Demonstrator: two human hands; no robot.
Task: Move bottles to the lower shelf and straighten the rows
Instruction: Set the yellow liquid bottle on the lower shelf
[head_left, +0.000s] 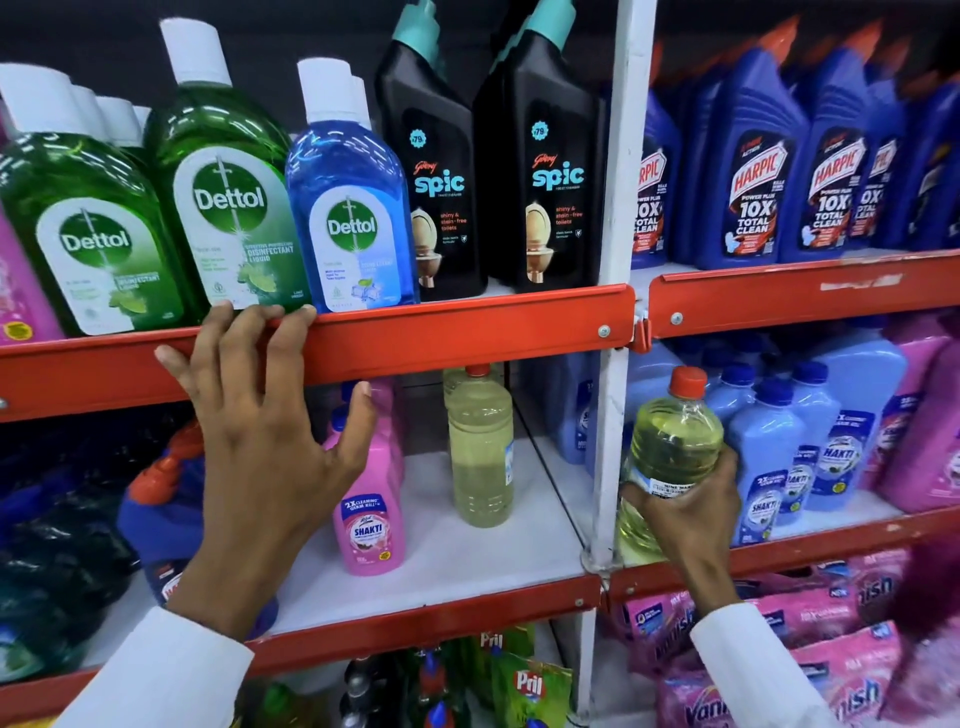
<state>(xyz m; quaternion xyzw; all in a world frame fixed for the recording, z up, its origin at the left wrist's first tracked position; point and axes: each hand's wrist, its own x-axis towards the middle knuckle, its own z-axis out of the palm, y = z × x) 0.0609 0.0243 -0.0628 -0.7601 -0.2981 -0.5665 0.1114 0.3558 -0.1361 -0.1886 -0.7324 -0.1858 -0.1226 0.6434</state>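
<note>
Head view: the right hand (685, 512) is gripping a yellow bottle (670, 447) around its labelled middle, holding it upright beside the white upright post (613, 415), level with the lower shelf (467, 561). The left hand (265, 431) is resting open, fingers spread, on the red shelf edge (467, 332), holding nothing. A matching bottle (480, 452) is standing on that shelf. Judged: full, fairly heavy, smooth plastic; a waist grip is suiting it.

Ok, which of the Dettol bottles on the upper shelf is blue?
The rightmost Dettol bottle, next to the black Spic bottles; it holds blue liquid, the others green.
</note>
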